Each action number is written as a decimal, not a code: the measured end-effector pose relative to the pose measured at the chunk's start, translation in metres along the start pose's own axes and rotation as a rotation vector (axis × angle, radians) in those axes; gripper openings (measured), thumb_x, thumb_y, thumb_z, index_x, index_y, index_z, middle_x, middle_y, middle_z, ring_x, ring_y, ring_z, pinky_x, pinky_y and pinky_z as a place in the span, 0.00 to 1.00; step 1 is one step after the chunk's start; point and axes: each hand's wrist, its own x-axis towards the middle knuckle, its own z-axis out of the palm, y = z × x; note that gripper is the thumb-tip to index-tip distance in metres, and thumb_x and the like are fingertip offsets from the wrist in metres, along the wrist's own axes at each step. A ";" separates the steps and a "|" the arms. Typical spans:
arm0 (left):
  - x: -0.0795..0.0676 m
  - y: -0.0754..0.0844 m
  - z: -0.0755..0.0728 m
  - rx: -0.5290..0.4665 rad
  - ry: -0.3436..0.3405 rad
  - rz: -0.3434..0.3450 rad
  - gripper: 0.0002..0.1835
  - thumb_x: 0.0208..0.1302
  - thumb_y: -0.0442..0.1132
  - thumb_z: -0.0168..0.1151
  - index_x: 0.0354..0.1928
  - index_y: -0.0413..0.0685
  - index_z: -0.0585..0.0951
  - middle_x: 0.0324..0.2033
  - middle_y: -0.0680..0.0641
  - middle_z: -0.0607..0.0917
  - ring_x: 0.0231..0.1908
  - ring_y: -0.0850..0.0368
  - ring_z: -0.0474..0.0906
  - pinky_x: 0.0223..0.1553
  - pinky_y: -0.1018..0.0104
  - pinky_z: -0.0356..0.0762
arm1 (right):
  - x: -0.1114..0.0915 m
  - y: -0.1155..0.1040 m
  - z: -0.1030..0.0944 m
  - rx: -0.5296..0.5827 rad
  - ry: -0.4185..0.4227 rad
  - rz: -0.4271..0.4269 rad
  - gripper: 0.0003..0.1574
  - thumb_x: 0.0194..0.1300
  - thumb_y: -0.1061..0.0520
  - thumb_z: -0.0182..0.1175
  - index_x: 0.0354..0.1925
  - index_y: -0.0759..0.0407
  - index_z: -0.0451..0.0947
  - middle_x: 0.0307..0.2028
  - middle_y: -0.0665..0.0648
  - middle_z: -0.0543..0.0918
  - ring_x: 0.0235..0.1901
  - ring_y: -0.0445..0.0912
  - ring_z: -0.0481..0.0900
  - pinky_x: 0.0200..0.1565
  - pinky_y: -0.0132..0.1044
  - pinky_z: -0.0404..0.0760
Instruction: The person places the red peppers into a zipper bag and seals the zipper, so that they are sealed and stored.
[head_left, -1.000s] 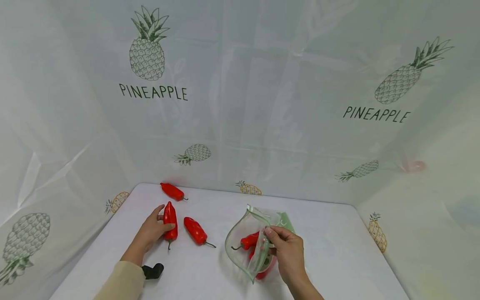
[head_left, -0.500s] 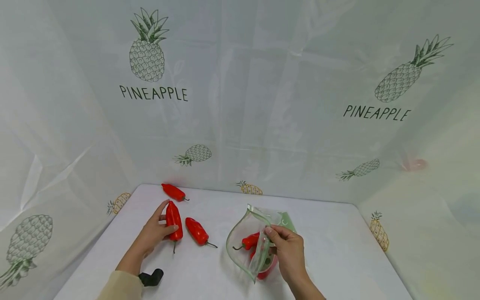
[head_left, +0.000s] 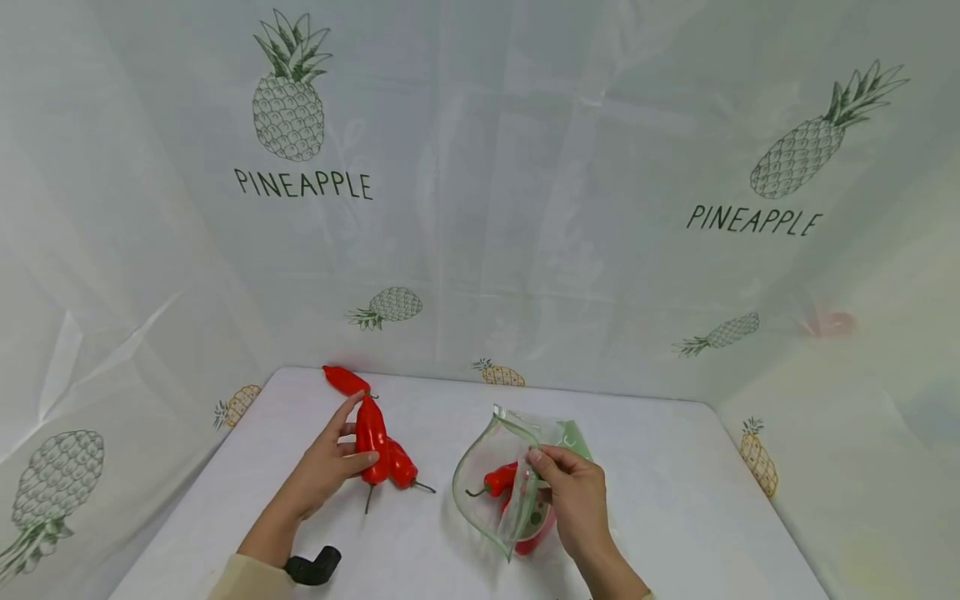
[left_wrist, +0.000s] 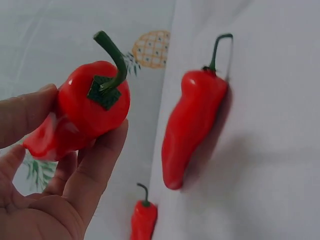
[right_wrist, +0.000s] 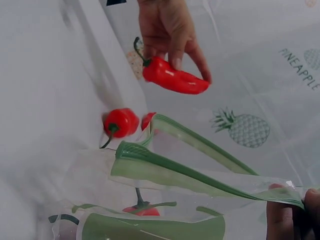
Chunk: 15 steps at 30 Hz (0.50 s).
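A red pepper (head_left: 371, 442) with a green stem is gripped between the thumb and fingers of my left hand (head_left: 322, 471), raised off the table as the left wrist view shows. Behind it on the table lies a second red pepper (left_wrist: 194, 125), partly covered in the head view. My right hand (head_left: 573, 500) pinches the edge of a clear zip bag (head_left: 468, 467) with a green seal, its mouth spread wide toward the left. Inside the bag are red peppers (head_left: 501, 480), partly hidden by its front wall and green print.
Another red pepper (head_left: 345, 380) lies at the back left of the white table (head_left: 675, 500). A pineapple-print curtain (head_left: 525, 208) hangs behind and along both sides. A black strap piece (head_left: 315, 567) sits at my left wrist.
My left hand has lifted the pepper and carried it to the right, so it now overlaps the pepper beside it. The right hand and bag have stayed almost still.
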 end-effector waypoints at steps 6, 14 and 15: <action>-0.006 0.019 0.012 -0.039 -0.064 0.016 0.54 0.64 0.32 0.74 0.83 0.74 0.55 0.71 0.33 0.65 0.63 0.37 0.76 0.50 0.48 0.90 | 0.001 -0.001 0.000 -0.008 -0.011 -0.011 0.16 0.67 0.59 0.73 0.48 0.69 0.88 0.35 0.53 0.90 0.31 0.41 0.84 0.31 0.34 0.87; -0.014 0.037 0.039 -0.073 -0.178 0.056 0.54 0.62 0.33 0.76 0.83 0.68 0.56 0.68 0.33 0.68 0.60 0.40 0.78 0.49 0.48 0.90 | 0.001 -0.003 0.002 0.028 -0.024 -0.027 0.16 0.67 0.62 0.72 0.48 0.73 0.86 0.33 0.53 0.90 0.25 0.43 0.86 0.29 0.35 0.88; -0.015 0.038 0.043 -0.065 -0.192 0.066 0.53 0.62 0.33 0.76 0.83 0.68 0.56 0.68 0.33 0.68 0.59 0.41 0.78 0.48 0.49 0.90 | 0.001 -0.002 0.002 0.032 -0.026 -0.031 0.14 0.67 0.63 0.71 0.47 0.73 0.87 0.33 0.54 0.90 0.25 0.44 0.86 0.29 0.35 0.88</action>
